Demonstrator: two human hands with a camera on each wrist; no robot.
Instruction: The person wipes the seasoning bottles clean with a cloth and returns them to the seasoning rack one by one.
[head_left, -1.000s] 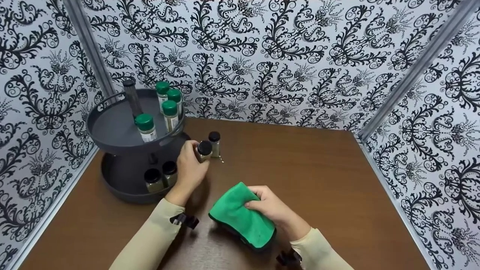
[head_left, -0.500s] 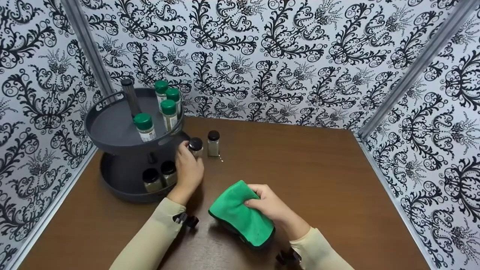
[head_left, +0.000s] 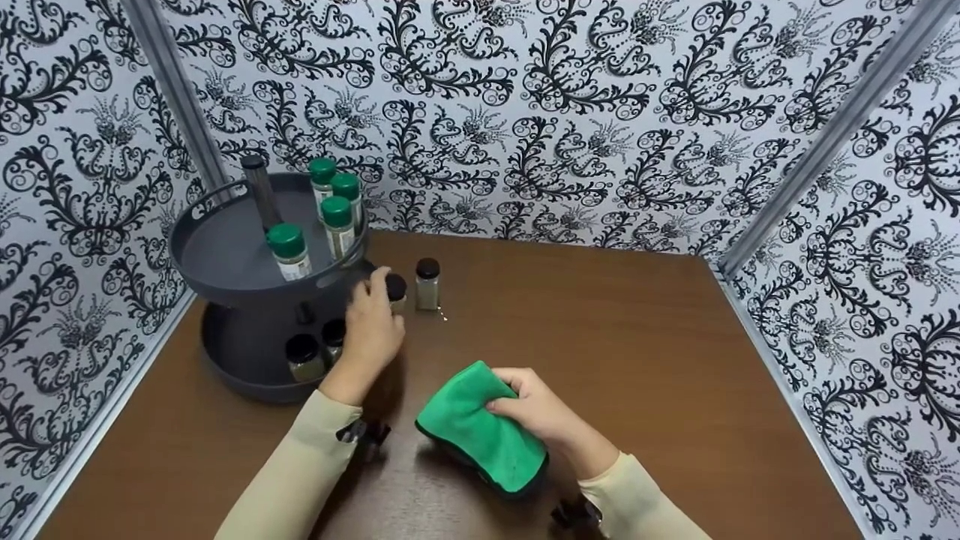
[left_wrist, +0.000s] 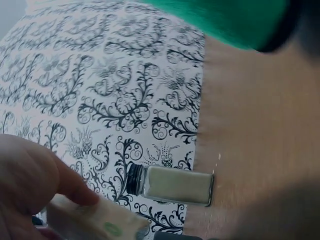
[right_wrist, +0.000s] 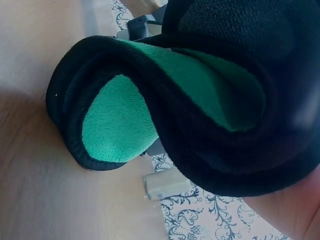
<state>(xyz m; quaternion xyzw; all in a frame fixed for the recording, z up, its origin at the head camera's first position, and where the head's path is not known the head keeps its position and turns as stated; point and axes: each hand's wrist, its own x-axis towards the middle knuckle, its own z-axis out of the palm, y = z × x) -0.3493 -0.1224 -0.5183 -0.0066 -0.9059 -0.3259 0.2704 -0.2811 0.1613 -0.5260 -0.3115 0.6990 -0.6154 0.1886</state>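
Note:
My left hand (head_left: 371,326) is beside a black-capped spice jar (head_left: 396,292), its fingers loosened and partly blurred. In the left wrist view, the thumb (left_wrist: 80,192) overlaps a blurred, labelled jar (left_wrist: 107,222); contact is unclear. Just right of it, another black-capped spice jar (head_left: 427,285) stands upright on the table, with small pale crumbs (head_left: 443,315) at its foot. My right hand (head_left: 544,409) grips a folded green cloth (head_left: 484,431) with a black edge, thumb on top. The right wrist view shows the cloth's curled folds (right_wrist: 120,120) close up.
A dark two-tier round stand (head_left: 225,255) is at the left. Several green-capped jars (head_left: 337,225) and a tall dark grinder-like container (head_left: 260,191) occupy its top tier. Black-capped jars (head_left: 305,358) sit on its lower tier. Patterned walls (head_left: 525,112) enclose the brown table (head_left: 637,337).
My left hand carried the spice jar left toward the stand, and its fingers have since loosened and shifted left of the jar. The right hand and the cloth stay almost still.

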